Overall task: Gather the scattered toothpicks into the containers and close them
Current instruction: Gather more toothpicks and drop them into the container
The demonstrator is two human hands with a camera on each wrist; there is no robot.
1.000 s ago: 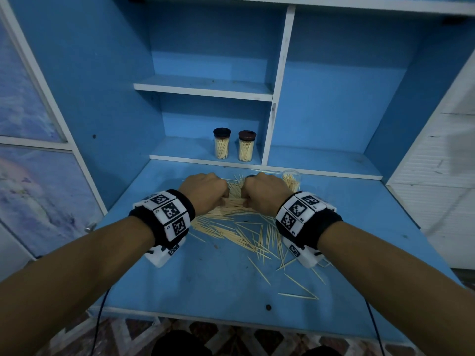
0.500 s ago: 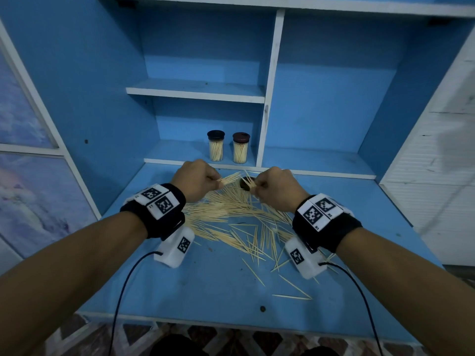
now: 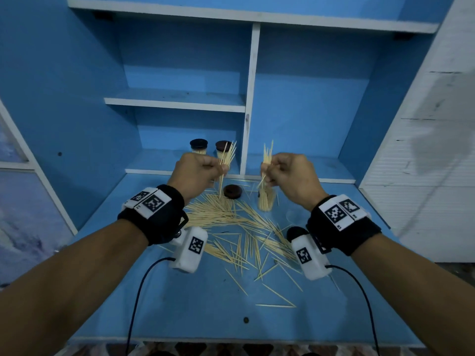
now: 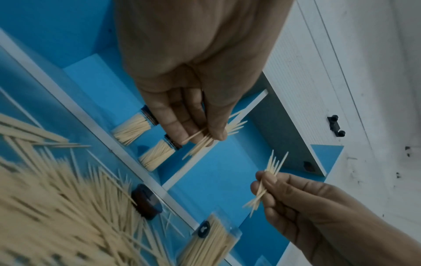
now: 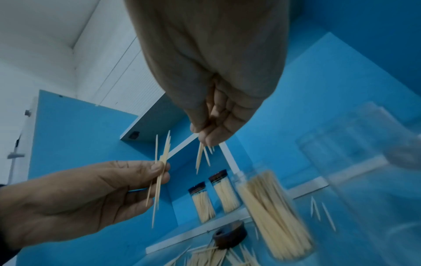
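Both hands are raised above the blue desk (image 3: 195,304). My left hand (image 3: 221,168) pinches a small bundle of toothpicks (image 3: 227,158), also seen in the left wrist view (image 4: 209,140). My right hand (image 3: 267,173) pinches another bundle (image 3: 267,156), hanging from its fingertips (image 5: 205,138). Below the right hand stands an open clear container (image 3: 266,201) partly filled with toothpicks. A dark lid (image 3: 232,191) lies beside it. Many loose toothpicks (image 3: 239,227) are scattered over the desk between the wrists.
Two closed dark-lidded toothpick containers (image 3: 198,146) (image 3: 222,146) stand on the low shelf behind the left hand. A white divider (image 3: 250,111) splits the shelving. A faint clear item (image 3: 295,215) lies right of the open container. A white cabinet (image 3: 424,176) borders the right.
Both hands have lifted off the pile on the desk, each carrying up a bundle of toothpicks, and have moved apart. The open container and lid are now uncovered.
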